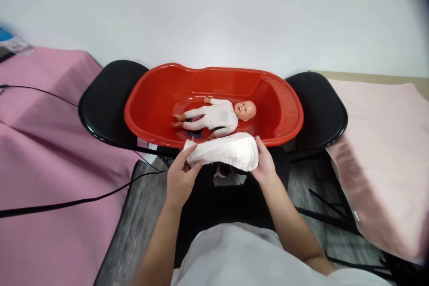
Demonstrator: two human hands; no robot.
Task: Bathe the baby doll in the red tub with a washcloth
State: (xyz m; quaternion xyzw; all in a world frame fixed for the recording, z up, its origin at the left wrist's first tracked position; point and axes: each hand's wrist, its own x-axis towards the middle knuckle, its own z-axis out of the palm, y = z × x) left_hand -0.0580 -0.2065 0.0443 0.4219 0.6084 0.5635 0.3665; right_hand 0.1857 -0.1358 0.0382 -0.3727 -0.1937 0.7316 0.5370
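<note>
The person's left hand [181,176] pinches the near-left end of a folded, padded white fabric cloth [231,149] between thumb and fingers, at the cloth's eight o'clock. The right hand [266,164] grips the opposite end at three o'clock, so the cloth is stretched between the two, held up just in front of a glossy red plastic baby tub [147,103].

In the tub, at twelve o'clock from the cloth, a bald plastic baby doll [219,116] in a white bodysuit lies face up, head toward three o'clock and feet toward nine. A dark patch shows by its legs, but what it is cannot be made out.

Rounded, glossy black surfaces show beyond both ends of the tub, one [103,103] at ten o'clock, the other [321,107] at two. Farther out, a rose-pink fabric cover [50,241] spreads at nine o'clock, crossed by a thin black cable [100,197], and a pale pink cover [378,152] lies at three.
</note>
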